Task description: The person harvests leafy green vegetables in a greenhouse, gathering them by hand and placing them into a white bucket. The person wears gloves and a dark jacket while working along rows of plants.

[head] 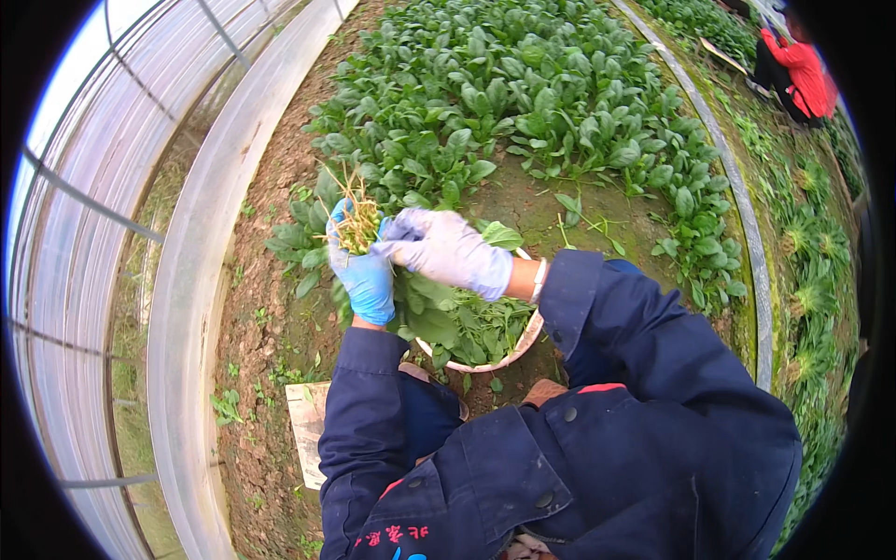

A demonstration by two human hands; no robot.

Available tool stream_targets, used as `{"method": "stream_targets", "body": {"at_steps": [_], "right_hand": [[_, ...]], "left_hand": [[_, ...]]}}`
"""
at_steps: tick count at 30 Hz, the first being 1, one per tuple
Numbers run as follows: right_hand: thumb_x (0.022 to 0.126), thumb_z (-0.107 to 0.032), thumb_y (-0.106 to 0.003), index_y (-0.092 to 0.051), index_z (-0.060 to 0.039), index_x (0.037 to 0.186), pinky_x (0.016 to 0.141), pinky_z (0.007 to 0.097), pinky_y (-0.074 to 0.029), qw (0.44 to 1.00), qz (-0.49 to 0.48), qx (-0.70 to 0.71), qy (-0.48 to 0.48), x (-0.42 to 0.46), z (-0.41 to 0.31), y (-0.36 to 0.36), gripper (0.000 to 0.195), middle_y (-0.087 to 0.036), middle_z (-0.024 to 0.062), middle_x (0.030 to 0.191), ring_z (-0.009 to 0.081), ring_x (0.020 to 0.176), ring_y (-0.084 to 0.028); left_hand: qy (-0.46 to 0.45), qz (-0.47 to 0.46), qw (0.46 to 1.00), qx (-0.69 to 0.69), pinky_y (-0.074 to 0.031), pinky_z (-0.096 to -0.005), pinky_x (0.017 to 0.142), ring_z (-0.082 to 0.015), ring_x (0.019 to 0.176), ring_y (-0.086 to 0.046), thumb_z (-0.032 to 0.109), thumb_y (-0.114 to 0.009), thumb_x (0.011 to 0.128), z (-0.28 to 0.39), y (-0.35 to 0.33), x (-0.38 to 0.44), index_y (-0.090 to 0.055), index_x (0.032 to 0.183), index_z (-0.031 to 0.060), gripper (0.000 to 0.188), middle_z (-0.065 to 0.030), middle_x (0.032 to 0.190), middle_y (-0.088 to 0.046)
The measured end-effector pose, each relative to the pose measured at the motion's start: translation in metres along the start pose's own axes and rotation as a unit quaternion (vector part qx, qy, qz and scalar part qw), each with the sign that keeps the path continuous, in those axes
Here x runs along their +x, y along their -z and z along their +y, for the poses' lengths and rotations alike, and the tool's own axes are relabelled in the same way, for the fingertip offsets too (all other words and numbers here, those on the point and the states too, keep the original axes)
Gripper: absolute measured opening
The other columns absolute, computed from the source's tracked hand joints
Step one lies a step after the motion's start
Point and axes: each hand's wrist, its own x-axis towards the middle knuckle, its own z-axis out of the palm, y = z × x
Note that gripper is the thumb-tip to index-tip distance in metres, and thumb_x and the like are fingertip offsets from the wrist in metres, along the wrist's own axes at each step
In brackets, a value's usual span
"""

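Observation:
My left hand (pixel 365 273), in a blue glove, is closed around a bunch of leafy greens, with its pale roots (pixel 357 218) pointing up and away from me. The bunch's broad leaves (pixel 428 315) hang down over the rim of a round pinkish tub (pixel 530 337). My right hand (pixel 451 250), in a pale, soiled glove, touches the bunch at the stems by the left fingers. Whether its fingertips pinch anything is hidden. Inside the tub lie loose green leaves (pixel 486 329).
Leafy greens (pixel 532 77) grow thickly ahead. A clear plastic greenhouse wall (pixel 203 189) curves along the left. At the right run a grey strip (pixel 728 161) and bundled greens (pixel 812 297); a person in red (pixel 805 77) crouches far off. A pale board (pixel 308 427) lies near my left sleeve.

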Motion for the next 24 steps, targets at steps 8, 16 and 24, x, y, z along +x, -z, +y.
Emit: {"method": "stream_targets", "body": {"at_steps": [8,16,24], "right_hand": [[0.085,-0.013,-0.063,-0.062,-0.0034,0.08,0.044,0.0237,-0.048,0.918,-0.164,0.327,-0.155,-0.002,0.006,0.02,0.011,-0.065,0.006,0.062,0.0116,0.047,-0.061],[0.076,-0.018,-0.063,-0.047,0.0081,0.112,0.072,0.0438,-0.052,0.908,-0.189,-0.36,0.101,0.007,0.1,0.114,0.047,-0.062,0.0216,0.087,0.0388,0.085,-0.062],[0.065,-0.014,-0.062,-0.068,0.0043,0.072,0.053,0.0415,-0.047,0.734,-0.297,-0.611,-0.008,-0.021,0.301,0.202,0.021,-0.064,0.0166,0.067,0.0294,0.063,-0.063]], "left_hand": [[-0.013,-0.057,0.992,0.108,-0.053,-0.0321,0.078,-0.0192,0.086,-0.063,-0.003,-0.064,0.079,-0.012,0.01,-0.004,-0.042,0.135,0.0029,0.061,-0.011,0.105,-0.064],[-0.064,-0.013,0.944,0.323,-0.051,-0.0318,0.082,-0.017,0.089,-0.061,0.0,-0.069,0.083,-0.017,0.031,0.01,-0.058,0.108,-0.004,0.028,-0.0125,0.102,-0.065],[0.18,0.013,0.978,0.103,-0.052,-0.0338,0.085,-0.0191,0.093,-0.063,-0.003,-0.057,0.088,-0.014,0.041,-0.011,-0.059,0.119,-0.0049,0.031,-0.012,0.11,-0.063]]}}
